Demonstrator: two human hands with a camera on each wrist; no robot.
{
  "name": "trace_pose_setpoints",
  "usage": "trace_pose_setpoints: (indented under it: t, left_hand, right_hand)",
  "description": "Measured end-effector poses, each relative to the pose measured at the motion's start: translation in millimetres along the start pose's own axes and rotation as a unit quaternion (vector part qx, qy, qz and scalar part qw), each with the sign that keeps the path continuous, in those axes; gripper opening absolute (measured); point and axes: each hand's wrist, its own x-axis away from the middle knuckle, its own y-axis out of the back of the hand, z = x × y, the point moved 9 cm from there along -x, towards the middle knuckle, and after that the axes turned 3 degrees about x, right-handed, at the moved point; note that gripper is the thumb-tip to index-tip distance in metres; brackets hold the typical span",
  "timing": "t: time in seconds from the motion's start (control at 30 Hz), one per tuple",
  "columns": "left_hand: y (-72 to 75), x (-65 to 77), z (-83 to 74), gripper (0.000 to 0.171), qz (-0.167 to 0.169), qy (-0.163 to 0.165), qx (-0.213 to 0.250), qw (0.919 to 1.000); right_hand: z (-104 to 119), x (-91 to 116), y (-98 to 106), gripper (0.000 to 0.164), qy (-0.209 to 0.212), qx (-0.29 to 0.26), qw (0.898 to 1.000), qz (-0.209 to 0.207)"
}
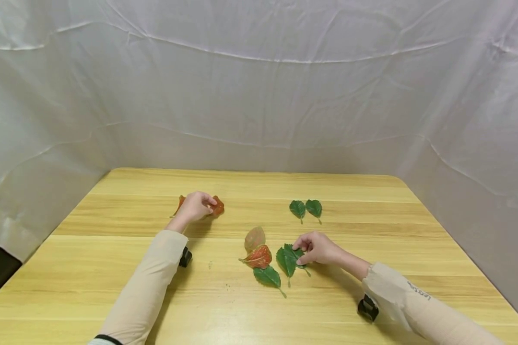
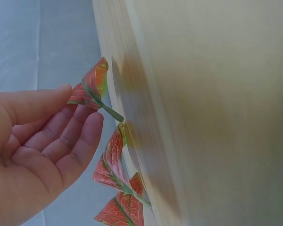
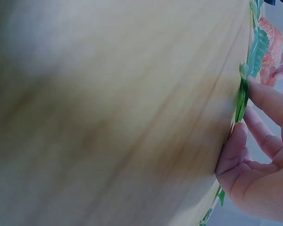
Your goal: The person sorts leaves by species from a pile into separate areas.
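Between thumb and fingertips, my left hand (image 1: 195, 207) pinches a red artificial leaf (image 2: 90, 84) with a green stem, raised a little off the wood in the left wrist view. Two more red leaves (image 2: 112, 160) lie below that hand, mostly hidden by it in the head view. At the centre right, my right hand (image 1: 320, 248) grips a green serrated leaf (image 3: 242, 96) at its edges, thumb on one side and a finger on the other. Another green leaf (image 1: 287, 261) lies partly against it on the left.
A loose cluster in the middle holds a veined red leaf (image 1: 259, 257), a dull pinkish-green leaf (image 1: 254, 238) and a green leaf (image 1: 267, 276). Two green leaves (image 1: 305, 209) lie side by side farther back. White cloth (image 1: 259, 105) encloses the wooden table (image 1: 224, 316).
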Motion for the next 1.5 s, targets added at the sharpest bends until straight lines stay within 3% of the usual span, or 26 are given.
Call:
trace_pose_setpoints:
  t: [0.37,0.77,0.9,1.13,1.5]
  left_hand:
    - [3.7,-0.2,2.3,0.023,0.004,0.0,-0.019,0.9998]
    - [18.7,8.3,-3.8,0.017,-0.06,0.005,-0.03,0.9977]
    - [17.5,9.8,-10.3,0.015,-0.068,-0.012,-0.043,0.9967]
    - [5.1,13.2,-25.9,0.013,-0.048,-0.049,-0.046,0.9966]
    - [-13.0,16.2,-52.1,0.01,-0.026,-0.131,-0.027,0.9907]
  right_hand:
    - [-2.7,0.6,-0.6,0.026,-0.008,0.009,1.0,0.002]
    - [0.3,-0.1,0.1,0.026,-0.001,0.002,1.0,0.003]
    - [-0.5,-0.7,0.1,0.026,0.0,-0.001,1.0,0.003]
    - [-0.1,-1.0,-0.2,0.026,0.001,0.001,1.0,0.003]
    - [1.1,-0.8,-0.7,0.026,0.001,0.004,1.0,0.005]
